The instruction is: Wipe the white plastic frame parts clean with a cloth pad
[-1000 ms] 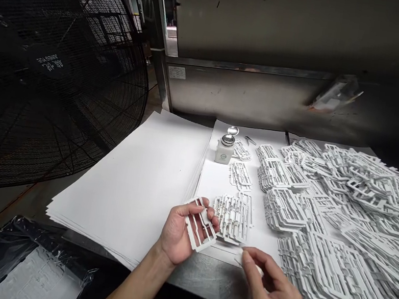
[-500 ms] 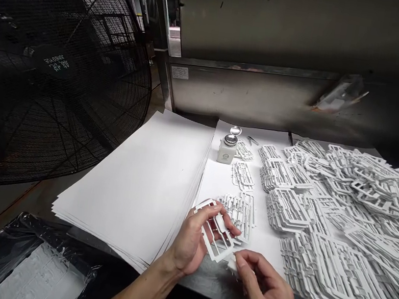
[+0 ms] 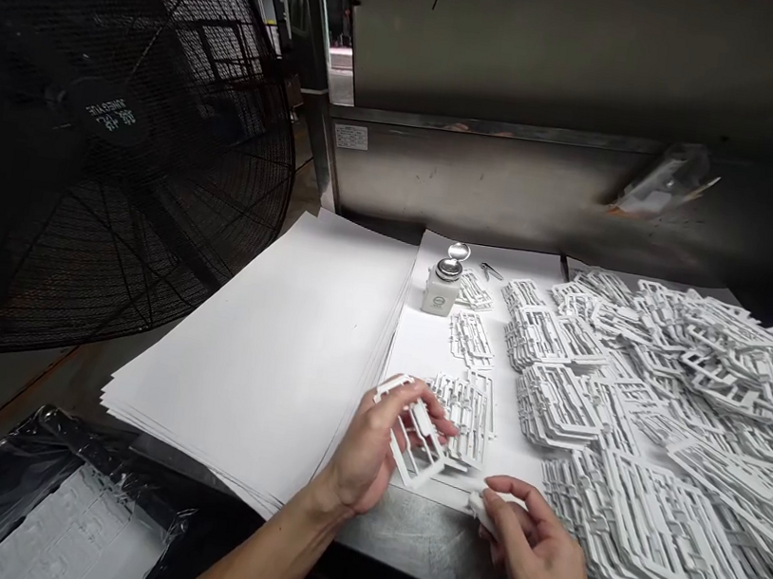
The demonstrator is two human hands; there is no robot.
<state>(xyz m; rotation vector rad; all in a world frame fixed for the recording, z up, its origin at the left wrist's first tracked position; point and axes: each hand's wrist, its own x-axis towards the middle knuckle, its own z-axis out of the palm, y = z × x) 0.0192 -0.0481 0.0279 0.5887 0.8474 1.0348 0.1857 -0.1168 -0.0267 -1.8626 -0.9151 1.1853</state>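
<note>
My left hand [image 3: 360, 453] grips a flat white plastic frame [image 3: 424, 476] with long slots, tilted above the table's near edge, thumb on top and fingers beneath. In my right hand [image 3: 537, 550] a small white wad [image 3: 477, 504] is pinched between thumb and fingers. It looks like folded cloth, though most of it is hidden. The wad and the frame are apart. Just behind my left fingers lies a group of similar white frames [image 3: 475, 422] on white paper. To the right of it stand neat stacks of frames [image 3: 561, 405].
A white pump bottle [image 3: 441, 292] with its metal lid raised stands behind, near a small metal clipper [image 3: 491, 272]. Large paper sheets [image 3: 281, 323] cover the left side. A big heap of frames [image 3: 742, 368] fills the right. A black fan [image 3: 120, 137] looms at left.
My right hand has moved right, away from the frame, with the white wad still in it. The frame in my left hand has shifted slightly left and up.
</note>
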